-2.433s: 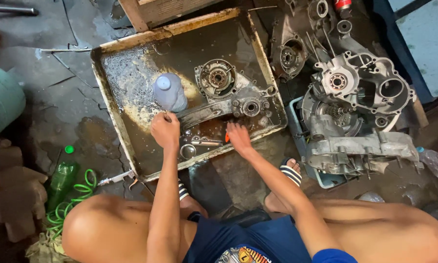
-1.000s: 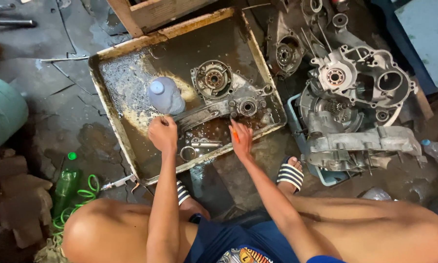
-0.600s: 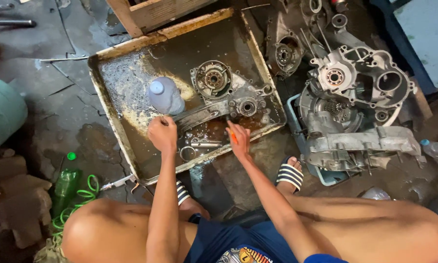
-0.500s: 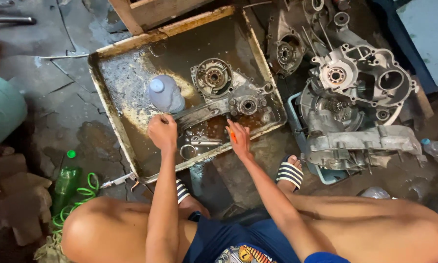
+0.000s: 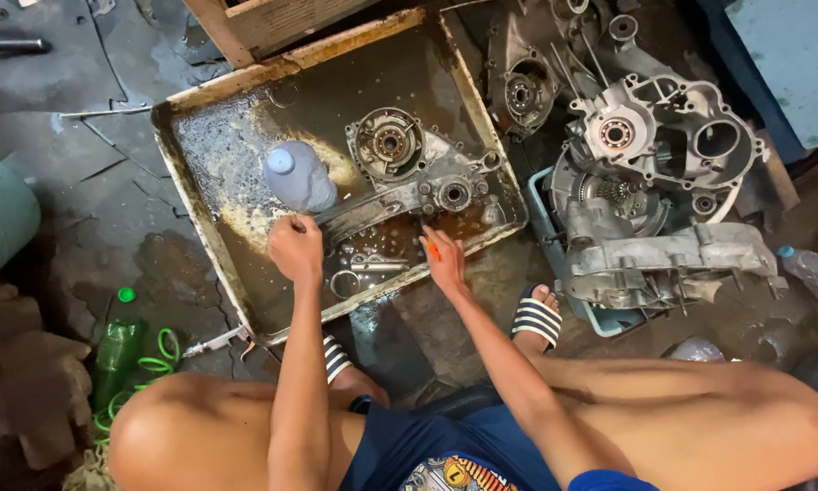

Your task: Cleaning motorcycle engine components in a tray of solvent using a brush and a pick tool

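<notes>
One grimy engine case half (image 5: 409, 186) in rusty tray (image 5: 191, 227), left hand (image 5: 295, 247) clenched at its near end, right hand (image 5: 443, 259) grasping orange tool (image 5: 433, 249), one plastic bottle (image 5: 298, 177).

Rusty brown tray (image 5: 211, 245); pale blue-grey bottle (image 5: 300, 177); green bottle (image 5: 116, 350); navy-white striped sandal (image 5: 537, 320); orange tool (image 5: 433, 249).

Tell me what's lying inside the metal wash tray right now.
Inside the metal wash tray: an engine case half, a plastic bottle, small loose metal parts and a film of dirty liquid. The left hand and right hand cover whatever lies beneath them.
</notes>
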